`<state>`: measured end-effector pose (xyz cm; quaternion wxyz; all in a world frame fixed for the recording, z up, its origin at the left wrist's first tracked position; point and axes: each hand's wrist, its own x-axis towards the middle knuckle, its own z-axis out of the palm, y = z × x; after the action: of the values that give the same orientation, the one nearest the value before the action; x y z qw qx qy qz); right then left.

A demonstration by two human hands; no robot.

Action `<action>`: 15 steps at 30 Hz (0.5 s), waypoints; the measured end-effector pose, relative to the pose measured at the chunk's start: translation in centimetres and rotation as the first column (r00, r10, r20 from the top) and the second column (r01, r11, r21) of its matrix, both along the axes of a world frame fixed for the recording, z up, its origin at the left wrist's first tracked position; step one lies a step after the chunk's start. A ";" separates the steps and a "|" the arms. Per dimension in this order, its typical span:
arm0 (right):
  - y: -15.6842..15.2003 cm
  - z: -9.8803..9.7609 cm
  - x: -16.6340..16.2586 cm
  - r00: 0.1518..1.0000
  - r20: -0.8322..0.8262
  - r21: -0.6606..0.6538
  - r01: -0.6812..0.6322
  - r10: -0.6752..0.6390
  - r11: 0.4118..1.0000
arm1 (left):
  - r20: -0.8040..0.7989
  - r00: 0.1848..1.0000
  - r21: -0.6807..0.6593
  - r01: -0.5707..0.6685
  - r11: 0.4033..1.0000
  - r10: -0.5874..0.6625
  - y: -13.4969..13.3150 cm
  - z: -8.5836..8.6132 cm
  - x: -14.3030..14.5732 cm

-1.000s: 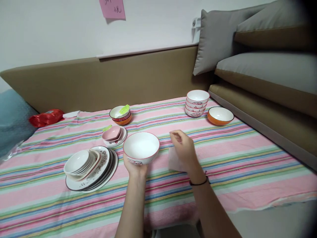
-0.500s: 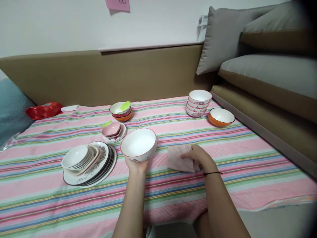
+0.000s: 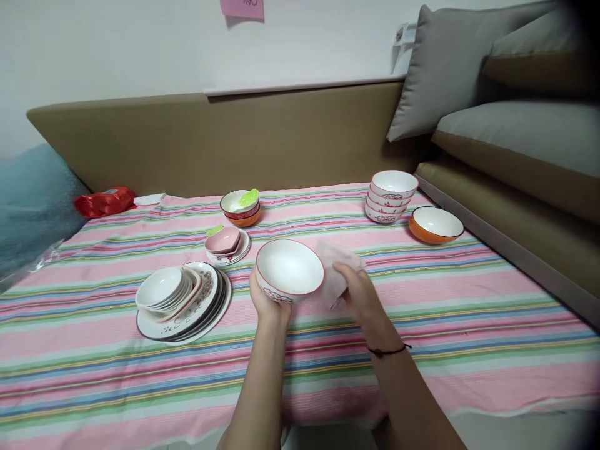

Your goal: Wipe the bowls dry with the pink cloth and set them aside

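A white bowl (image 3: 289,267) with a thin red rim and a dark red pattern outside is held up in my left hand (image 3: 270,305), which cups it from the left and below. Its mouth tilts toward me. Just right of the bowl, my right hand (image 3: 359,290) pinches a pale pink cloth (image 3: 330,272) between thumb and fingers. The cloth is blurred and comes close to the bowl's right side; whether they touch I cannot tell. A dark cord bracelet (image 3: 389,352) circles my right wrist.
Several matching bowls (image 3: 391,197) are stacked at the back right, beside an orange bowl (image 3: 435,226). On the left are stacked plates and small bowls (image 3: 180,303), pink dishes (image 3: 224,240) on small plates, and bowls with a green item (image 3: 240,207). A striped cloth (image 3: 445,375) lies underneath.
My right hand has lifted the cloth off the striped surface and brought it left, up near the bowl. The bowl has tilted a little toward the cloth. The view has shifted slightly left.
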<state>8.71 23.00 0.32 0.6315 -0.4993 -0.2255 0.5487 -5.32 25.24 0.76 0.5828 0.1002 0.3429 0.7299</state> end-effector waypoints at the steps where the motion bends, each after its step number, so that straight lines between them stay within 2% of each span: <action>1: -0.2 0.1 -0.9 0.995 -0.081 -0.051 -0.064 0.059 0.997 | -0.023 1.000 0.019 -0.007 1.000 0.007 0.0 -0.1 0.0; 3: -0.6 0.4 -2.1 0.969 -0.209 -0.067 -0.147 0.131 0.987 | -0.090 0.996 0.076 -0.007 0.997 0.014 -0.2 -0.1 -0.1; 5: -1.0 0.5 -2.7 0.947 -0.263 -0.009 -0.192 0.183 0.981 | -0.181 0.983 0.161 0.030 0.986 0.000 -0.4 0.0 -0.4; 7: -1.2 0.3 -2.8 0.930 -0.249 0.025 -0.273 0.271 0.962 | -0.270 0.962 0.224 0.108 0.969 -0.044 -0.7 0.1 -0.8; 10: -1.3 -0.3 -2.3 0.914 -0.169 0.010 -0.373 0.369 0.928 | -0.365 0.926 0.220 0.191 0.957 -0.100 -0.8 0.2 -1.2; 12: -1.2 -0.8 -2.0 0.939 -0.124 0.036 -0.317 0.319 0.948 | -0.440 0.895 0.182 0.168 0.969 -0.072 -0.8 0.1 -1.3; 15: -0.8 -1.6 -1.6 0.993 -0.004 0.084 -0.115 0.116 0.990 | -0.504 0.859 0.089 0.159 0.983 -0.094 -0.7 -0.1 -1.1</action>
<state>7.14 22.18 -1.30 0.6200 -0.4561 -0.2738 0.5767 -6.42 24.53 0.64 0.5140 0.3440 0.4268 0.6598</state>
